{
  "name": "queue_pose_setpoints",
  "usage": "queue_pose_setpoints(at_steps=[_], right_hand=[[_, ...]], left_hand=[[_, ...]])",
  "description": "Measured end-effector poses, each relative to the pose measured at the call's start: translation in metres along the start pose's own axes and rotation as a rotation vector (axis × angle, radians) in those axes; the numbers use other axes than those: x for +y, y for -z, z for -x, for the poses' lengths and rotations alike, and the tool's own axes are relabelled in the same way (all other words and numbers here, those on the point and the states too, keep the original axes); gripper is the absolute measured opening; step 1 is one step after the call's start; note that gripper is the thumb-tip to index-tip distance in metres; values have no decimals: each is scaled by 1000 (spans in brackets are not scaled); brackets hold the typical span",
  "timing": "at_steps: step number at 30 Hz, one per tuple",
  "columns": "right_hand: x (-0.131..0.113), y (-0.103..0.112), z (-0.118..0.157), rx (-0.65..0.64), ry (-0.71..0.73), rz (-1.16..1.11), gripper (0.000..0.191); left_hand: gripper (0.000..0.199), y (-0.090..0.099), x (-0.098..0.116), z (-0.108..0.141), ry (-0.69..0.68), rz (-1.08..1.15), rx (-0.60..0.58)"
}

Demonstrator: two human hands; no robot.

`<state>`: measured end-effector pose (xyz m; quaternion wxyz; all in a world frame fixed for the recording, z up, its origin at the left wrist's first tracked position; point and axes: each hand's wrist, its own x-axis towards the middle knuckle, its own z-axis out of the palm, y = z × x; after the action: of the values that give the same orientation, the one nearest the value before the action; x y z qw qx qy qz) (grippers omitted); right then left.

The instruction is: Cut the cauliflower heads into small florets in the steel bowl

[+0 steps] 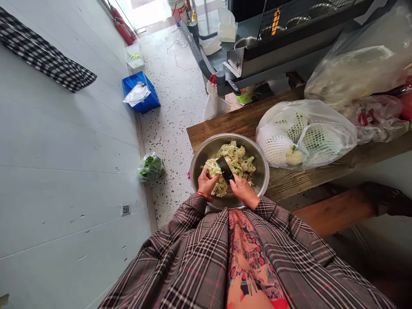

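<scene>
Over a round metal bowl (264, 180), my left hand (206, 183) is closed on a pale piece of cauliflower (212, 167). My right hand (243, 189) grips a dark, wide-bladed knife (225, 169), its handle hidden in my fingers. The blade lies against or very close to the held piece; I cannot tell whether it has cut in. Several cauliflower florets (231, 149) fill the bowl beneath both hands. The bowl sits at the left end of a wooden table (222, 124), close to my body.
Right of the bowl lies a clear bag of net-wrapped vegetables (305, 135), with more plastic bags (357, 73) behind. A grey cart (202, 64) stands beyond the table. On the floor at left are a blue bin (151, 101) and a bag of greens (151, 167).
</scene>
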<state>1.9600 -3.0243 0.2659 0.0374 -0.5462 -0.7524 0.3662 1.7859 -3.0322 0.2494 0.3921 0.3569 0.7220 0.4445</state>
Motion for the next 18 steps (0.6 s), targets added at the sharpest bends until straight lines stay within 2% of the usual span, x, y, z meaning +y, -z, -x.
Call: queue_pose_setpoints(at_steps=[3, 6, 12, 15, 18], right_hand=[[5, -7, 4, -3, -4, -43, 24], [5, -11, -2, 18, -11, -75, 23], [6, -3, -18, 69, -11, -124, 24], [13, 5, -16, 124, -35, -176, 30], [21, 12, -12, 155, -50, -243, 31]], left_hand=[[33, 1, -3, 0, 24, 34, 21], [36, -1, -7, 1, 46, 61, -9], [49, -3, -15, -5, 165, 214, -84], [47, 2, -20, -13, 217, 169, -82], [41, 8, -26, -22, 197, 61, -60]])
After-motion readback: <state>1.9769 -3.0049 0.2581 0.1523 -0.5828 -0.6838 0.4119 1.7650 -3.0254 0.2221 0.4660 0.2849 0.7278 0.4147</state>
